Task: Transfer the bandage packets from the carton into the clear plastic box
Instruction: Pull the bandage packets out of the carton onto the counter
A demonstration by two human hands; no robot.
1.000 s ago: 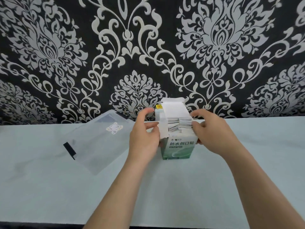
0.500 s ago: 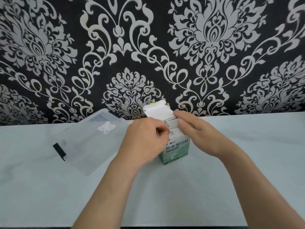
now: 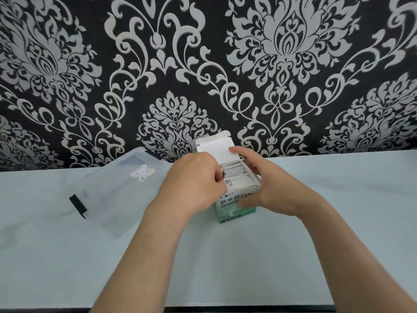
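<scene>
A white and green carton (image 3: 228, 211) stands upright on the pale table (image 3: 225, 267), its lid flap (image 3: 214, 146) raised at the back. Several white bandage packets (image 3: 235, 173) stand in a row inside it. My left hand (image 3: 194, 184) is at the carton's left top edge, with its fingertips curled onto the packets' left ends. My right hand (image 3: 268, 190) wraps the carton's right side, thumb across the front and index finger on the flap. The clear plastic box (image 3: 108, 199), with a black clip and a small sticker, lies to the left.
A black wall (image 3: 203, 64) with a pale floral pattern rises right behind the table. The table's dark front edge (image 3: 248, 309) runs along the bottom of the view.
My right hand moved from on top of the carton to its right side, which uncovered the packets. My left hand's fingers came onto the packets' left ends.
</scene>
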